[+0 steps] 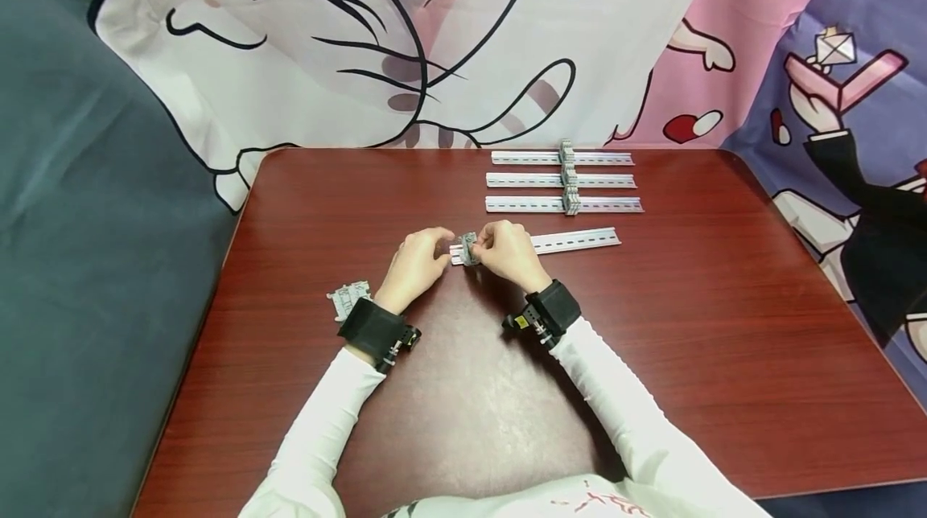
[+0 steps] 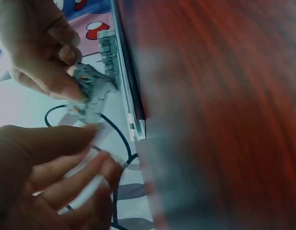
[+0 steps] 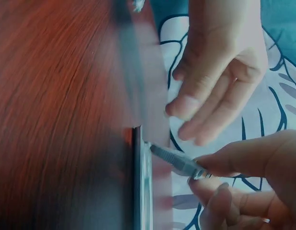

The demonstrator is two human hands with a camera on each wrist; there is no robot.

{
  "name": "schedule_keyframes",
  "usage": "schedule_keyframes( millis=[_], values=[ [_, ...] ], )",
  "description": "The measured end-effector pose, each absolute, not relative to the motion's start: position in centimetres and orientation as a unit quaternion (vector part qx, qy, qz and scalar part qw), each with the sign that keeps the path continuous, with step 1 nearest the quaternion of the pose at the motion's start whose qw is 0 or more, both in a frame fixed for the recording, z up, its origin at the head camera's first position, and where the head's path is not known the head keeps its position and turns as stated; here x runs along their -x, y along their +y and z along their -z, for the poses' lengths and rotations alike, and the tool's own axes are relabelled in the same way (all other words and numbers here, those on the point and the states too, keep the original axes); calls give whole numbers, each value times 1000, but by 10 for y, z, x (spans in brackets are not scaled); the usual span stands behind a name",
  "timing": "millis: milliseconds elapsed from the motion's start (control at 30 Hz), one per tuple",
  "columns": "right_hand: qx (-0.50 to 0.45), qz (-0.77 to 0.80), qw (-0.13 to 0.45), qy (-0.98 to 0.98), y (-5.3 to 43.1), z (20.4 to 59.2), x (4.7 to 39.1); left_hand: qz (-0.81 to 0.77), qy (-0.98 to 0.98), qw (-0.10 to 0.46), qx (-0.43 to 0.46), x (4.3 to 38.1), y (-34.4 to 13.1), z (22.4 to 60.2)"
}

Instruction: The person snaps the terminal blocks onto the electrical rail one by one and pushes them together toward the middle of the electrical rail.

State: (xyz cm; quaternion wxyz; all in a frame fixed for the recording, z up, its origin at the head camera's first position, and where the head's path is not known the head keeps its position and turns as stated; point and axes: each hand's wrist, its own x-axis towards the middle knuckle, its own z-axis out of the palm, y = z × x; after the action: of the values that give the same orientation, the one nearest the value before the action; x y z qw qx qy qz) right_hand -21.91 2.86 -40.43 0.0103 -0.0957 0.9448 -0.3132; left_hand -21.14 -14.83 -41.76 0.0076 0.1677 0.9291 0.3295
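My right hand point(image 1: 510, 254) pinches a grey terminal block point(image 3: 176, 160) between thumb and fingers. The block is tilted, with its lower edge right at the left end of a slotted metal DIN rail point(image 1: 575, 240). That rail lies on the table in front of me, its middle partly hidden behind my right hand. Just left of the block is my left hand point(image 1: 414, 265), thumb and fingers spread, holding nothing. In the left wrist view, its thumb tip comes close under the block. Farther along the rail, more grey blocks point(image 2: 108, 52) show in that view.
Behind the work lie three parallel DIN rails point(image 1: 525, 204), each with grey terminal blocks point(image 1: 570, 200) near its middle. Some loose grey terminal blocks point(image 1: 349, 299) lie beside my left wrist. A printed curtain point(image 1: 615, 19) hangs along the far edge of the brown table point(image 1: 724, 325).
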Motion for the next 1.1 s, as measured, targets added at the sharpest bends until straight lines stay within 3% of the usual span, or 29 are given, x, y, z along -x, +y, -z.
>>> schedule_keyframes(
  millis=[300,633,967,1100],
  values=[
    [82,255,30,963,21,410,226,-100,962,48,-251,199,-141,419],
    [78,192,36,978,-2,404,233,-112,956,149,-228,198,-136,417],
    [68,149,103,981,-18,398,249,-130,953,171,-213,197,-134,416],
    [73,119,104,985,-26,399,255,-132,953,169,-214,199,-133,417]
  ],
)
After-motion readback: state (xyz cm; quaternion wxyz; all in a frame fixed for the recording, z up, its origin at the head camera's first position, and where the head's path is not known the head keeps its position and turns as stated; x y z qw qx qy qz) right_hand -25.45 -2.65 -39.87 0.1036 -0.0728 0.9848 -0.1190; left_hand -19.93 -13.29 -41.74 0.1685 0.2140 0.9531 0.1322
